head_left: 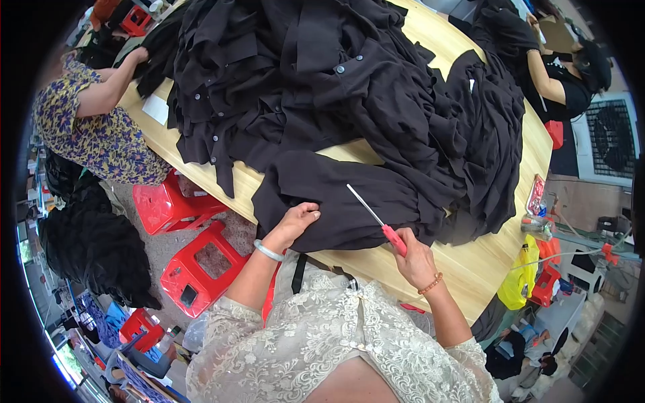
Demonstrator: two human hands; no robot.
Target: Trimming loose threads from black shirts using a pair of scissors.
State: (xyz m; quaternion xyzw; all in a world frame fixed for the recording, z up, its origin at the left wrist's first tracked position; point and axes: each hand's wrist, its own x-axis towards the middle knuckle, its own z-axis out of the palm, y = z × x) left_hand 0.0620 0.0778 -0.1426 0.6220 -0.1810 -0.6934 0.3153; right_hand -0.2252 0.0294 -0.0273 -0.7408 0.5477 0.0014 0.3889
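Note:
Across the near edge of the table lies a black garment (pixel 336 191) with gathered folds toward its right end. My left hand (pixel 297 220) is closed at the garment's near left part, thumb and fingers pinching its cloth. In my right hand (pixel 416 258) is a tool with a pinkish-red handle and a long thin metal blade (pixel 366 206). The blade points up and left, over the garment; whether it touches the cloth I cannot tell. My right fingers are wrapped round the handle. Behind, a large heap of black buttoned garments (pixel 302 80) covers much of the table.
The pale wooden table (pixel 363 269) ends just in front of me. Red plastic stools (pixel 201 269) stand at left, beside a dark cloth pile (pixel 94 248). One person (pixel 94 121) works at far left, another (pixel 564 80) at far right. A yellow bag (pixel 517 275) hangs at the right edge.

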